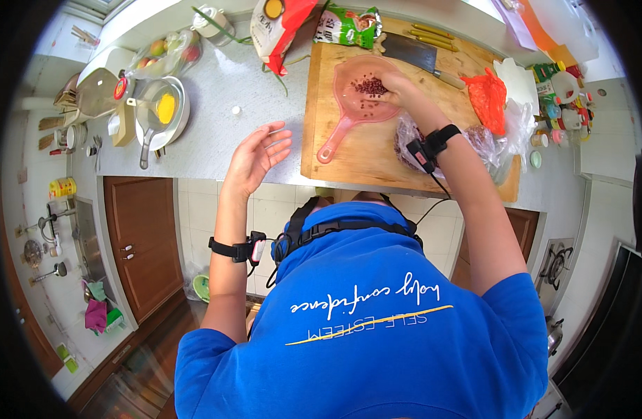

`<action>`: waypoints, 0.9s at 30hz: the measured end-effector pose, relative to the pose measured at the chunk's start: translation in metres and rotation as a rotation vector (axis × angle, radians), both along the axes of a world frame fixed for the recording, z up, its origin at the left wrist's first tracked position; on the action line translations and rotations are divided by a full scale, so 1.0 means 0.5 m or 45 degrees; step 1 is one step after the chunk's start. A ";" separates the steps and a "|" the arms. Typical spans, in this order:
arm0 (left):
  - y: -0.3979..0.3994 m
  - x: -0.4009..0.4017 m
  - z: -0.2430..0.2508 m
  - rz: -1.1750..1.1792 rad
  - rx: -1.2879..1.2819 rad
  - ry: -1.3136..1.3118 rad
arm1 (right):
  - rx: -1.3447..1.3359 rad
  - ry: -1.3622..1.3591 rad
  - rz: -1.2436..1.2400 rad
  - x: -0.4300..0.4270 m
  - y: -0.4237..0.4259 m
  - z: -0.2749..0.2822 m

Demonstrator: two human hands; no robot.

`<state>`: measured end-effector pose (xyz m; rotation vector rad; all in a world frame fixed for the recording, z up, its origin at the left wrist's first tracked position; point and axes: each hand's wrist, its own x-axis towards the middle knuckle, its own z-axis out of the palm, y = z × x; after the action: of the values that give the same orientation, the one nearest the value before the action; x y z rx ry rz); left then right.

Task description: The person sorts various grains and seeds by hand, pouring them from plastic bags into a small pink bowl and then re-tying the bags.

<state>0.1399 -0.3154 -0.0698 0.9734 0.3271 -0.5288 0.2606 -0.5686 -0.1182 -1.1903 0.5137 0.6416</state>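
Note:
My right hand point(397, 89) reaches into a pink translucent plastic scoop point(342, 125) with a handle. Small dark red beans point(369, 85) lie in it, heaped beside my fingers and scattered below them. Whether my fingers hold any beans is unclear. The scoop rests on a wooden cutting board point(321, 99), its handle pointing toward me. My left hand point(255, 154) hovers near the counter's front edge, left of the board, fingers apart and nothing in it. Partly under my right forearm sits a clear plastic bag point(405, 139) with dark contents.
A cleaver point(412, 52) lies at the board's back, near a green food packet point(347, 27) and a red bag point(492, 99). On the left, a strainer point(147, 112) with yellow grains rests on a white bowl point(182, 118). Behind stands a red-and-white bag point(271, 36).

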 end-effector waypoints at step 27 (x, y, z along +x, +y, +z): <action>-0.069 0.034 -0.021 -0.316 -0.066 -0.002 | 0.337 -0.357 -0.109 -0.097 -0.135 0.134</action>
<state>0.1568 -0.3498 -0.0801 0.9701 0.1909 -0.7590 0.2122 -0.6361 -0.0510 -0.9814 0.2328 0.4443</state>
